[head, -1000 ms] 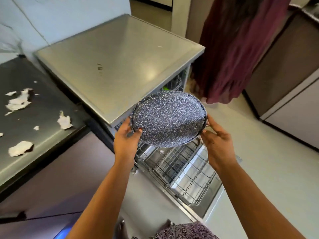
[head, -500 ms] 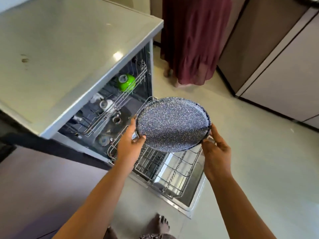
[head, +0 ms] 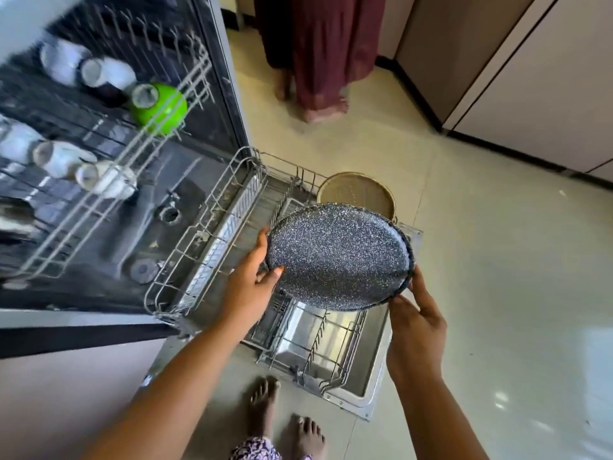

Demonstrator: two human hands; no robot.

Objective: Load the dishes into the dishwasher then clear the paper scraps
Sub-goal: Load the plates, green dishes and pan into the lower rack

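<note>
Seen from the head camera, I hold the speckled plate (head: 338, 257) between both hands, tilted, above the lower rack (head: 212, 237) of the open dishwasher. My left grip (head: 252, 287) pinches the plate's near-left rim, thumb on the top face and fingers underneath. My right grip (head: 414, 323) clasps the near-right rim, with the fingers curled round the edge. The plate touches no wire that I can see.

The lower rack is pulled out over the dropped door (head: 361, 380). At its far end a round beige strainer (head: 358, 190) stands on edge, just behind the plate. The upper rack (head: 185, 94), blurred, carries a green bowl (head: 159, 107) and several white cups (head: 109, 180) lying on their sides.

My bare feet (head: 262, 406) stand on the pale floor (head: 497, 293) at the door's near edge. Farther off another person in a long maroon skirt (head: 318, 44) stands beside the dishwasher, and cabinets (head: 530, 78) line the right side.
</note>
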